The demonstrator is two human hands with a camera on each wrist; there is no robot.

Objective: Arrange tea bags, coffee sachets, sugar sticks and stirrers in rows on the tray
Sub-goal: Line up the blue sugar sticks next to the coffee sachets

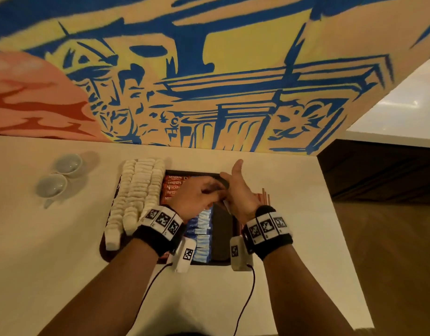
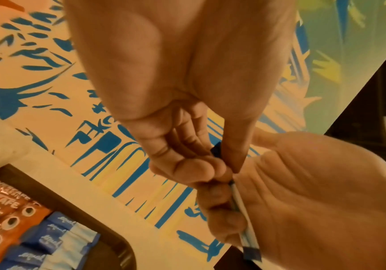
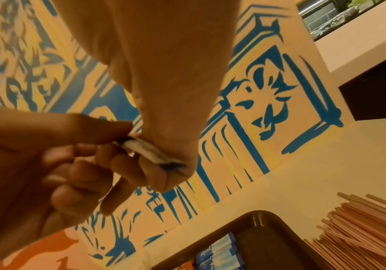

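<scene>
Both hands, left hand and right hand, pinch what looks like one sugar stick above the tray; a loosened pinch could drop it crooked across the rows.

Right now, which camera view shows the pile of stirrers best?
The right wrist view: the stirrers lie fanned on the counter just right of the tray, each stick distinct. In the head view only a few stirrer ends show, behind the right hand. The left wrist view does not show them.
</scene>
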